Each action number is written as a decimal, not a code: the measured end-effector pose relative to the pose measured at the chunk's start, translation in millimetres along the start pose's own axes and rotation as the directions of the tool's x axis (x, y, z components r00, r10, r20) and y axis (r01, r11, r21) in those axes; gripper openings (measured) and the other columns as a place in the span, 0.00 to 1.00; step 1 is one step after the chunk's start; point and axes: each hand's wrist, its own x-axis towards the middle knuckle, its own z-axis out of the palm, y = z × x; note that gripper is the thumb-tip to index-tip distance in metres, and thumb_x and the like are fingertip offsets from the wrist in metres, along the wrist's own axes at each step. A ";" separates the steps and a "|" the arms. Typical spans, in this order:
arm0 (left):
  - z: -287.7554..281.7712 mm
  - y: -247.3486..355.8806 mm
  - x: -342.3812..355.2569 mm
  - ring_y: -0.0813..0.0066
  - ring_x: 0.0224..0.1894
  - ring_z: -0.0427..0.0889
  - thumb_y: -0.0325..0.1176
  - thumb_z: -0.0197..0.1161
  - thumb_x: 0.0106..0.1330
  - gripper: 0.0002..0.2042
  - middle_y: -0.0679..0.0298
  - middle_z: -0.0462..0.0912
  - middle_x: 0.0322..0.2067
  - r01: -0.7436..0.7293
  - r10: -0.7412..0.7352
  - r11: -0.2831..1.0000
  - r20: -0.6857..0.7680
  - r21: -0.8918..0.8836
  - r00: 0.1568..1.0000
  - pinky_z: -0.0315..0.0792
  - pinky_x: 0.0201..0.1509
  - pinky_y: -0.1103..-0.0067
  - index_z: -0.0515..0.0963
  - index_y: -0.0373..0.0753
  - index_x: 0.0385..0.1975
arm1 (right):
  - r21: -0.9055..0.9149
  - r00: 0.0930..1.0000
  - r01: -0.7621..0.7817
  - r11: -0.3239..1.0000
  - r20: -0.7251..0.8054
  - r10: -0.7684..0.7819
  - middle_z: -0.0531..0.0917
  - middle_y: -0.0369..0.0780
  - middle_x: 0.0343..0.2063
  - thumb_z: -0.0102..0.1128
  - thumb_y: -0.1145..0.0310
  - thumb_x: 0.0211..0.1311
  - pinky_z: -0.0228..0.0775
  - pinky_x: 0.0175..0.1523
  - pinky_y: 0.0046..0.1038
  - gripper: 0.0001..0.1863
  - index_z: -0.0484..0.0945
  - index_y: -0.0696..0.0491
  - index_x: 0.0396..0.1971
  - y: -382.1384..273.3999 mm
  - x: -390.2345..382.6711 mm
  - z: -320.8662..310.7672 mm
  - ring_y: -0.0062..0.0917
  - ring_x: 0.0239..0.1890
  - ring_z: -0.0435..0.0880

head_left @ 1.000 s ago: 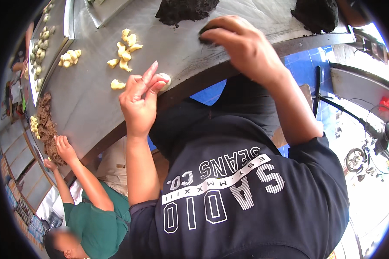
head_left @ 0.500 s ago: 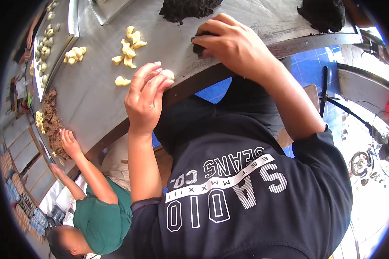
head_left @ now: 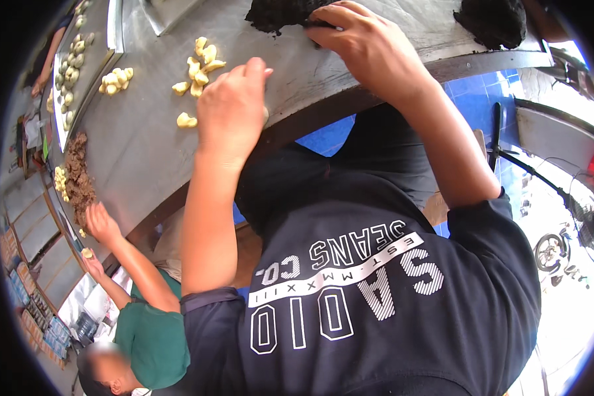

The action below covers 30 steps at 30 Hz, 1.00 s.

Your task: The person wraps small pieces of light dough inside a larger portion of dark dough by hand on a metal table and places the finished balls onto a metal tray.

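Note:
My right hand is at the far side of the metal table, its fingers curled down onto the edge of a black, dough-like mass. What lies under the palm is mostly hidden. Nearer to me, my left hand has its back turned up and its fingers bent together; whatever they hold is out of sight. A sliver of a pale dough ball shows beside the heel of this hand. Just left of it lie a single pale yellow dough piece and a loose cluster of similar pieces.
Another black mass sits at the right end of the table. Farther left are a small yellow heap, a tray of greenish-grey balls and brown crumbly filling. A co-worker in a green shirt works there with both hands.
My right hand has moved away from me, bringing its dark lump to the black mass. My left hand has turned over and moved forward, partly covering the pale ball. The co-worker's hands have shifted.

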 end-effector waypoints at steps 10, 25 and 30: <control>3.3 -11.1 -47.6 0.56 0.47 0.91 0.34 0.72 0.81 0.11 0.54 0.91 0.44 -0.010 -0.071 0.955 -0.261 -0.296 0.963 0.85 0.56 0.68 0.87 0.37 0.57 | 0.350 0.989 -0.131 0.928 0.113 0.097 0.90 0.42 0.49 0.79 0.77 0.57 0.84 0.62 0.42 0.15 0.93 0.53 0.46 -5.1 -17.5 -6.1 0.42 0.54 0.90; 9.7 8.4 -61.6 0.56 0.60 0.91 0.36 0.88 0.63 0.36 0.55 0.93 0.58 0.181 -0.317 0.863 -0.224 -0.472 0.922 0.81 0.69 0.64 0.80 0.36 0.71 | 0.003 0.975 -0.223 0.975 -0.010 0.223 0.87 0.41 0.54 0.78 0.72 0.64 0.85 0.59 0.40 0.19 0.88 0.52 0.55 -18.7 -23.5 11.1 0.41 0.55 0.88; 3.7 -2.6 -55.5 0.59 0.53 0.91 0.37 0.89 0.61 0.39 0.59 0.94 0.56 0.043 -0.142 0.927 -0.241 -0.372 0.960 0.83 0.59 0.63 0.79 0.38 0.73 | -0.040 0.984 -0.179 0.983 -0.015 0.179 0.87 0.41 0.50 0.77 0.68 0.66 0.84 0.56 0.39 0.15 0.88 0.53 0.51 -12.1 -22.3 19.3 0.39 0.53 0.88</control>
